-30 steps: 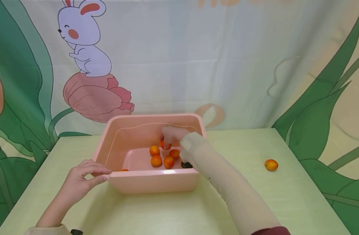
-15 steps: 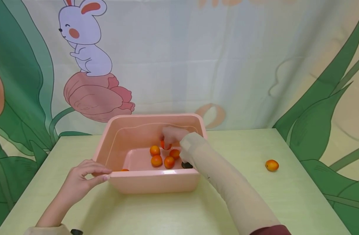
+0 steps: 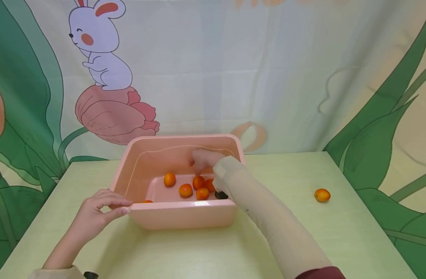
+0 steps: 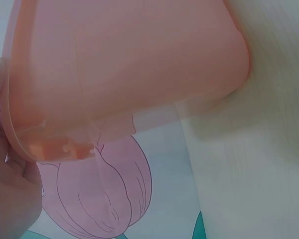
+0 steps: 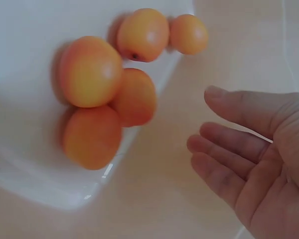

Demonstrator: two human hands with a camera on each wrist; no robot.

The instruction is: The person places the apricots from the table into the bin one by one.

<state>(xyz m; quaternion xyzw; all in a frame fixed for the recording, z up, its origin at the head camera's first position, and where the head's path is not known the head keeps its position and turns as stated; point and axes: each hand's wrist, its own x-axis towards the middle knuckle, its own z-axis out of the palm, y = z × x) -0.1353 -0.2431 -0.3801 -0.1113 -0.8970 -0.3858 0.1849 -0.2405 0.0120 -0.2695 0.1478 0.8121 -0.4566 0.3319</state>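
Observation:
A pink plastic basin [image 3: 181, 215] stands on the table, with several small orange-red fruits [image 3: 186, 190] on its floor. My left hand [image 3: 99, 211] pinches its near-left rim, thumb in front; in the left wrist view, that hand [image 4: 12, 189] shows at the edge beside the basin wall [image 4: 139, 59]. My right hand [image 3: 207, 161] reaches inside, near the back wall. In the right wrist view the right hand [image 5: 259, 159] has relaxed, parted fingers and holds nothing; the fruits [image 5: 91, 72] lie a little way off from its fingertips.
One more orange fruit [image 3: 322, 195] lies on the pale table [image 3: 282, 182] to the right of the basin. Directly behind the basin hangs a printed curtain [image 3: 199, 77]. A dark object [image 3: 91, 275] sits at the left wrist.
The right hand has let go of a fruit, which dropped among the others. One fruit has shifted left and the others have bunched nearer the right. My left hand has stayed put.

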